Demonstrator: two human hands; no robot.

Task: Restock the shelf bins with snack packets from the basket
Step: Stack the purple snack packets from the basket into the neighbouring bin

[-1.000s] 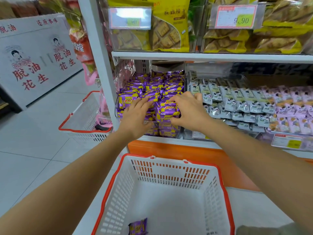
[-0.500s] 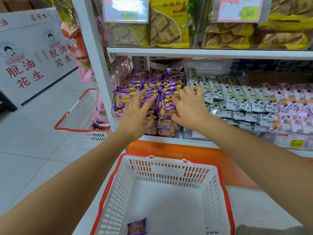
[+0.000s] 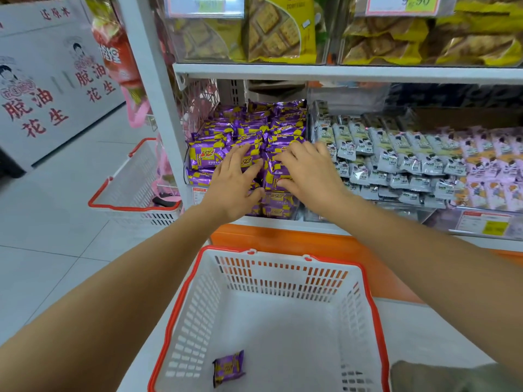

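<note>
The shelf bin (image 3: 278,212) at the left of the middle shelf is heaped with purple and yellow snack packets (image 3: 254,127). My left hand (image 3: 232,183) lies palm down on the front of the heap, fingers spread. My right hand (image 3: 310,174) lies beside it on the right part of the heap, fingers also apart, thumb against a packet's front edge. Neither hand has a packet closed in it. Below my arms stands the white basket (image 3: 283,281) with a red rim. A single purple packet (image 3: 228,367) lies on its floor at the near left.
Right of the purple heap, rows of grey-white packets (image 3: 382,157) fill the neighbouring bin. Yellow cracker bags (image 3: 280,26) sit on the shelf above. A second red-rimmed basket (image 3: 133,190) stands on the floor left of the shelf post (image 3: 152,89). An orange plinth (image 3: 311,244) runs under the shelf.
Both hands went from cupping packets at the front of the heap to lying flat on it with fingers spread. The basket and its single packet stayed put.
</note>
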